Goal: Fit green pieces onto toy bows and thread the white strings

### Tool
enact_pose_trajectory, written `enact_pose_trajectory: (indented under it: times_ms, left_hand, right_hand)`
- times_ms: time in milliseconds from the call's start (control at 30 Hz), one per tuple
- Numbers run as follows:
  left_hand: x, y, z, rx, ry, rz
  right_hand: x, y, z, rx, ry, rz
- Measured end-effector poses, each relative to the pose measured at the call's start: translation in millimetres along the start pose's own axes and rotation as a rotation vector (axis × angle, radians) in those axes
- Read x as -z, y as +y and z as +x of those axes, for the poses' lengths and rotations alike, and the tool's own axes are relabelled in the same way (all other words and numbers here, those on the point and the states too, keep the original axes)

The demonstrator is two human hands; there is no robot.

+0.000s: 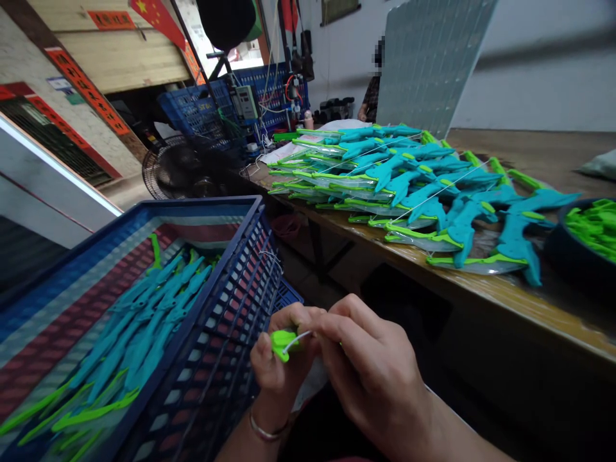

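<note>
Green plastic clip (283,342) sits pinched in the left hand (279,359), low in the middle, just beside the blue crate (231,282) of teal pieces. Right hand (370,366) is closed on a thin white string (297,339) that runs into the clip. More teal toys (423,192) are piled on the wooden surface (529,301). Red banners on the wall carry writing, too blurry to read.

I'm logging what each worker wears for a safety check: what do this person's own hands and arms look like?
Both hands are bare, no gloves. The left hand has a thin silver-coloured bangle around its wrist. The right hand shows no ring, watch or band. No sleeves reach either forearm as far as the picture shows.
</note>
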State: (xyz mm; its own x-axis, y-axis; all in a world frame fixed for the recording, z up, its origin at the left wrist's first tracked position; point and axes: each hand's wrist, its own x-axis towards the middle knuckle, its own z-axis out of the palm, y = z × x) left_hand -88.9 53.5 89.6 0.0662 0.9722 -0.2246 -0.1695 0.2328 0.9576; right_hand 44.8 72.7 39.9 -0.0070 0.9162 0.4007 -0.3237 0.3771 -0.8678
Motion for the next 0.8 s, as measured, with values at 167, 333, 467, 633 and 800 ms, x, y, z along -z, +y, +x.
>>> enact_pose_trajectory:
  times_ms: [167,333,467,633,800]
  left_hand:
    - [1.8,-0.5,4.0,-0.015,-0.021,0.041]
    - [2.9,-0.9,8.3,-0.025,-0.025,0.081]
    - [3.0,-2.3,7.8,-0.029,-0.016,0.096]
    - [-1.1,-4.6,2.0,0.005,0.026,-0.035]
    - [-1.2,-3.7,6.5,0.034,0.046,-0.041]
  right_hand:
    - [1.7,-1.3,-2.4,0.001,-0.035,0.074]
    - [5.2,-2.4,-5.5,0.007,-0.056,0.076]
    - [4.7,-1.8,-4.3,0.019,-0.06,0.075]
    - [-3.8,-0.3,-1.6,0.003,-0.096,0.051]
    - [-11.9,6.3,0.4,0.033,-0.038,-0.034]
